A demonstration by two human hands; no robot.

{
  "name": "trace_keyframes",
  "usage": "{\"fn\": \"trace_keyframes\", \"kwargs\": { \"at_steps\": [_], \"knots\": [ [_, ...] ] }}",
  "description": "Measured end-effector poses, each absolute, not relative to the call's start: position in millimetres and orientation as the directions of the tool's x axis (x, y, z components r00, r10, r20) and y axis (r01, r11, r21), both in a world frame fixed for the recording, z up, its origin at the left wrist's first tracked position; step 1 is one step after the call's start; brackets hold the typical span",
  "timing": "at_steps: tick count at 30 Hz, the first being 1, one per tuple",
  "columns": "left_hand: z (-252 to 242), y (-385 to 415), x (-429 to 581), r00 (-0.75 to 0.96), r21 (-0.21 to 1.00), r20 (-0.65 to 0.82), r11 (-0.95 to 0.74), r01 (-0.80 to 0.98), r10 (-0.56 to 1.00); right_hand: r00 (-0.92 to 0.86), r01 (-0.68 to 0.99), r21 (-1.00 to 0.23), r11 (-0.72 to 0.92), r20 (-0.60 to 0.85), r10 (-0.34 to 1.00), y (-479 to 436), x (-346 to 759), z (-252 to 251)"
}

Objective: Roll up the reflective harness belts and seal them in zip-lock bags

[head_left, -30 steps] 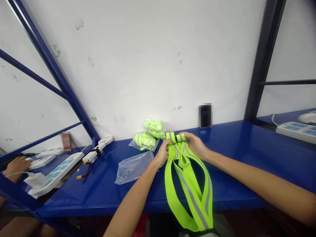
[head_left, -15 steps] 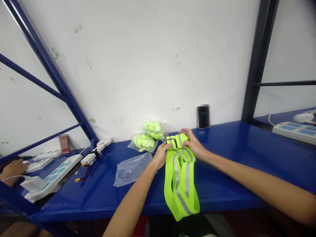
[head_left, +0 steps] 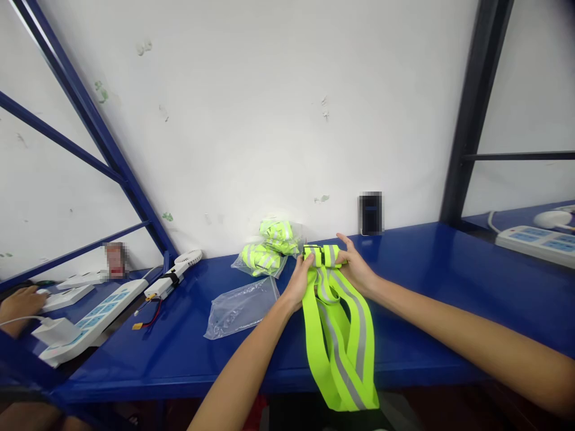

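Observation:
A neon yellow reflective strap vest with grey stripes lies across the blue shelf and hangs over its front edge. Its far end is rolled into a tight bundle. My left hand pinches the left side of that roll. My right hand grips the right side, fingers curled over it. An empty clear plastic bag lies just left of my left hand. Behind it sit bagged yellow vests against the wall.
A small dark device leans on the white wall. White power strips, a small white fan and a red-wired connector lie at left, where another person's hand rests. A power strip sits far right.
The roll at the far end of the vest has been lifted and tightened between my hands. The hanging loops have dropped lower over the shelf's front edge than half a second ago.

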State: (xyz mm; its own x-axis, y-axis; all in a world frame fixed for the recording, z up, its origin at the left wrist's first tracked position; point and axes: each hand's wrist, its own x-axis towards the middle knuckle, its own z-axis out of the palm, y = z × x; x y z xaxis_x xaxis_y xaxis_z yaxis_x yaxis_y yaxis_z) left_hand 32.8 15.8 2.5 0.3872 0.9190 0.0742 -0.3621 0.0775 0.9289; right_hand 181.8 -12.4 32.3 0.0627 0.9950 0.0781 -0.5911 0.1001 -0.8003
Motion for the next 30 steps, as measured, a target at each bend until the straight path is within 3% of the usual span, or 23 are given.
{"fn": "trace_keyframes", "kwargs": {
  "at_steps": [8,14,20,26,30],
  "knots": [
    [6.8,16.7,26.9,0.240,0.916,0.209,-0.104,-0.387,0.948,-0.257,-0.535,-0.845,-0.030,0.128,0.958,-1.1,182.4,20.2],
    [6.8,20.2,19.1,0.194,0.949,0.224,-0.168,-0.268,0.955,-0.217,-0.463,-0.886,-0.036,0.074,0.973,-13.9,180.4,23.8],
    [8.7,22.8,17.8,0.205,0.934,0.345,-0.314,-0.169,0.916,-0.123,-0.495,-0.869,-0.022,0.045,0.991,-18.2,176.6,30.4],
    [14.4,16.6,17.8,0.294,0.931,0.326,-0.252,-0.263,0.899,-0.337,-0.511,-0.800,-0.314,-0.150,0.929,-8.5,194.8,35.5],
    [16.8,10.9,17.5,0.369,0.905,0.352,-0.212,-0.368,0.860,-0.375,-0.531,-0.792,-0.301,-0.099,0.922,-6.7,203.1,41.4]
  ]
}}
